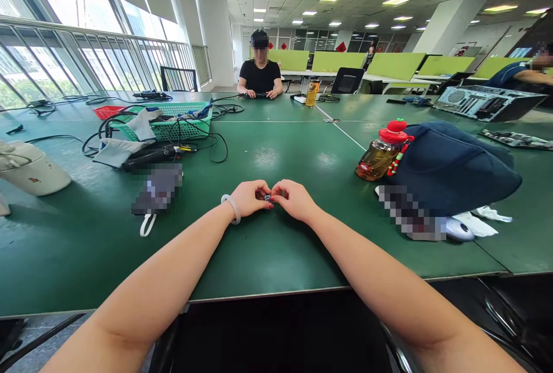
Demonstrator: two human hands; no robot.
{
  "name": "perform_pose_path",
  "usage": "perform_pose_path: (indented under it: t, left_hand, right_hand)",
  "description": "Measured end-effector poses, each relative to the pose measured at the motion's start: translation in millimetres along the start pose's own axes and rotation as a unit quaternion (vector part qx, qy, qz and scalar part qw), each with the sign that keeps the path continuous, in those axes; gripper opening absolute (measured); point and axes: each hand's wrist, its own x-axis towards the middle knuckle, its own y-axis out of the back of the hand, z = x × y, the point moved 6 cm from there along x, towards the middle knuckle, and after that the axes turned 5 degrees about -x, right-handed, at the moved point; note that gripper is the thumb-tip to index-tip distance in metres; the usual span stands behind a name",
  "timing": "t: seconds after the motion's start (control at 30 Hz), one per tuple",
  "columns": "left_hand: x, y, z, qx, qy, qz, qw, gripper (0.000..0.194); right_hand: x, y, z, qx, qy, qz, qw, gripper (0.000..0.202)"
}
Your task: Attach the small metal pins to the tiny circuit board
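A small dark-and-silver piece [266, 198] sits between the fingertips of both hands, just above the green table [268, 252]. Too little of it shows to tell its kind. My left hand [248, 198], with a pale bangle [232, 208] at the wrist, is closed in a pinch around its left side. From the other side my right hand [296, 198] pinches it between thumb and fingers. The fingertips of the two hands nearly meet, and they cover most of the piece.
On the left lie a blurred phone-like object [159, 190], cables and a green basket [184, 129]. To the right are a red-capped bottle [377, 157], a dark blue cap [453, 166] and a computer mouse [458, 229]. A person [260, 71] sits across the table.
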Motion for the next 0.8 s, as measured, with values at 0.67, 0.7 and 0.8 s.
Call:
perform_pose_path:
  t: [0.67,0.7,0.8]
  left_hand:
    - [4.7,20.2,-25.8,0.131,0.097,0.094,0.982,0.022]
    - [4.6,19.7,-25.3,0.128,0.095,0.092,0.983,0.021]
    - [4.8,18.4,-24.6,0.114,0.091,0.082,0.986,0.022]
  right_hand:
    - [-8.7,-26.4,-17.1,-0.181,0.093,-0.100,0.974,0.013]
    - [-8.2,-25.6,-16.9,-0.183,0.093,-0.098,0.974,0.013]
    - [-5.1,-18.7,-13.2,-0.177,0.065,-0.078,0.979,0.015]
